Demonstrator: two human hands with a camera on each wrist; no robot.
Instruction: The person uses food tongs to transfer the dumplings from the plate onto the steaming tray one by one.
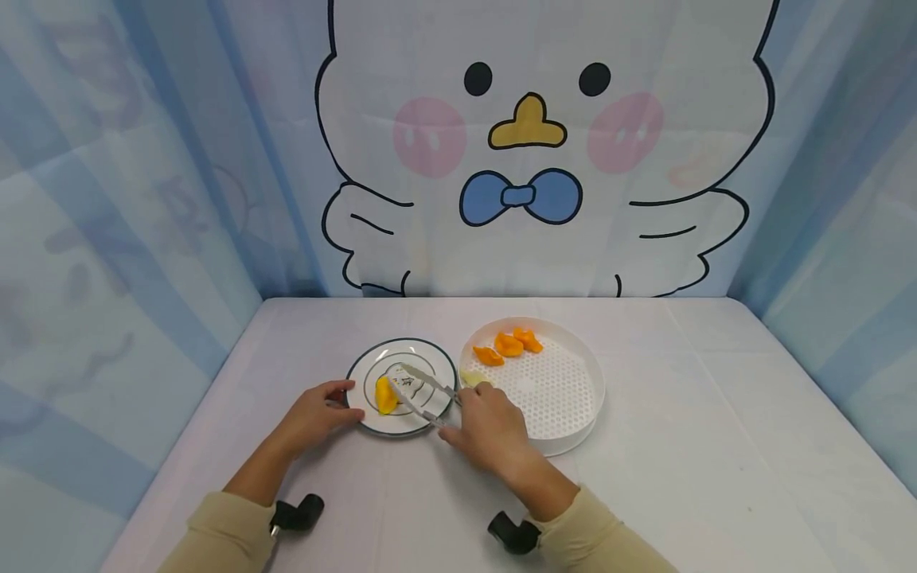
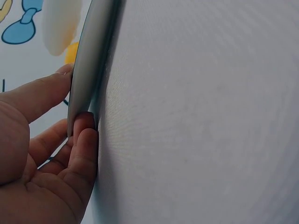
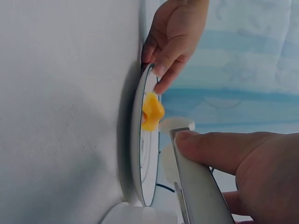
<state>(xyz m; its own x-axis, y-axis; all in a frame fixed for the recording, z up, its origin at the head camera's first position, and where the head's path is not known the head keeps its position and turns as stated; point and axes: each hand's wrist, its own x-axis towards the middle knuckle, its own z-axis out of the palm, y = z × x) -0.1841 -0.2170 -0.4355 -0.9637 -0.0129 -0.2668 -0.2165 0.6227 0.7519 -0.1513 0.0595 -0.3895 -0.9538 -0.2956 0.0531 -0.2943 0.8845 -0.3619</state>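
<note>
My left hand (image 1: pixel 318 418) grips the rim of a white plate (image 1: pixel 437 362) with a dark edge line. In the left wrist view, the thumb lies over the rim and fingers reach beneath it. A curved yellow-orange piece (image 1: pixel 386 395), its exact kind unclear, lies on the plate's left half. My right hand (image 1: pixel 494 426) holds metal tongs (image 1: pixel 438 387) above the plate. The tongs' arms stand apart, one tip beside the yellow piece; the right wrist view cannot settle whether they touch. In that view the yellow piece (image 3: pixel 152 112) sits near the left hand (image 3: pixel 175 37).
Right of the plate stands a round white perforated tray (image 1: pixel 566 390). Several orange pieces (image 1: pixel 509 344) lie at its far left, and a pale yellow piece (image 1: pixel 474 377) is partly behind the right hand. A white cloth covers the table (image 1: pixel 716 422); a printed curtain (image 1: pixel 530 263) hangs behind.
</note>
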